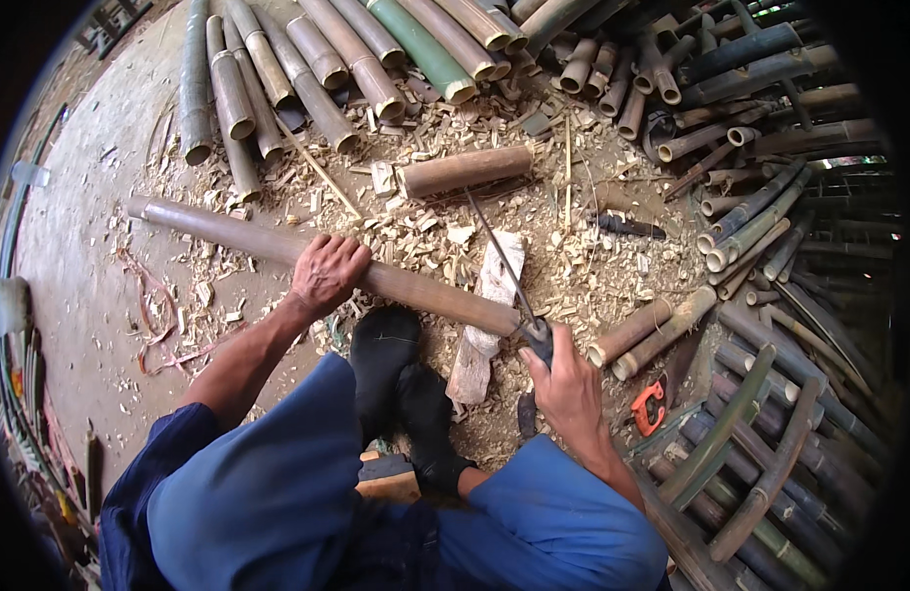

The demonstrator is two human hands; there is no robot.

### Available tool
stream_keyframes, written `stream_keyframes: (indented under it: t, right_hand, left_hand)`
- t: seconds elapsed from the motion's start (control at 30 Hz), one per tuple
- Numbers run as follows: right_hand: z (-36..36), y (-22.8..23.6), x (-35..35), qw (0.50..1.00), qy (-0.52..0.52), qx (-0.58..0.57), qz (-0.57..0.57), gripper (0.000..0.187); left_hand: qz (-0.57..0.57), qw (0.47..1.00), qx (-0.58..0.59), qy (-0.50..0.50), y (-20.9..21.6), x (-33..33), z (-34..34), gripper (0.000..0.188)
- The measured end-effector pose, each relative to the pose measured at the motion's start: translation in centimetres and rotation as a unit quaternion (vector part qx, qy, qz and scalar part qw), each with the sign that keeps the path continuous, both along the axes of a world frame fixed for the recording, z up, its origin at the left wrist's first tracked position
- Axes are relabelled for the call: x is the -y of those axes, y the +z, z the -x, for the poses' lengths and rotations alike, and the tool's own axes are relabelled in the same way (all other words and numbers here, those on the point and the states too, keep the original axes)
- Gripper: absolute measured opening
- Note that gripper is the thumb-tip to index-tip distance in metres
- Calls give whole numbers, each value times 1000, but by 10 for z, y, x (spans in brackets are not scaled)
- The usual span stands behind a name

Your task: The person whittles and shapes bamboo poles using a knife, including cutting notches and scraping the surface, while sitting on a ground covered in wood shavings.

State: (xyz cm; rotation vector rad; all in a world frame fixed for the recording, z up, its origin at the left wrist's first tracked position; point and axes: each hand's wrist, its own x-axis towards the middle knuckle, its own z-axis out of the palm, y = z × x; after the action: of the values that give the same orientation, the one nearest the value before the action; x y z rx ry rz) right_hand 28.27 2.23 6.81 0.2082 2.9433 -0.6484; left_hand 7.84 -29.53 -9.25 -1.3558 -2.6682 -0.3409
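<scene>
A long brown bamboo pole (228, 234) slants across in front of me, its right end over a pale wooden block (498, 271). My left hand (332, 268) wraps over the middle of the pole from above. At the pole's right end, my right hand (565, 386) is closed round the dark handle of a long knife (504, 258). The narrow blade, seen nearly edge-on, points up and away past the pole's end. Whether the blade touches the pole I cannot tell. Just beyond its tip lies a short, thick bamboo piece (467, 171).
Pale wood chips (593, 266) cover the ground. Cut bamboo lengths (307, 108) lie at the far side, one green (425, 49). More bamboo is stacked at right (809, 463), near an orange-handled saw (649, 406). A dark blade-shaped piece (629, 227) and pink strapping (159, 315) lie among the chips.
</scene>
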Motion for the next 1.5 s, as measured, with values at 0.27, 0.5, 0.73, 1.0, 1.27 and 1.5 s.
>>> stream_keyframes:
  t: [0.27,0.5,0.73,1.0,1.27,1.5]
  right_hand:
    - [-25,-62,-43,977,-19,197,-76,35]
    - [-7,-4,-8,983,54,-170,44,36]
    - [-9,-38,-39,983,-30,181,8,35]
    - [-20,-52,-25,989,-45,139,7,28]
    - [6,25,1,999,-22,-12,44,28]
    - [-9,-52,-36,986,-14,158,-60,30]
  left_hand:
    - [-24,1000,-17,-3,1,-7,-2,19]
    - [-19,997,-58,50,-5,-3,-11,25]
    - [97,986,121,66,35,-4,-13,55]
    - [235,933,271,-31,31,-22,37,23]
    - [188,948,255,29,41,-18,21,15]
    - [197,953,228,23,38,-20,23,14]
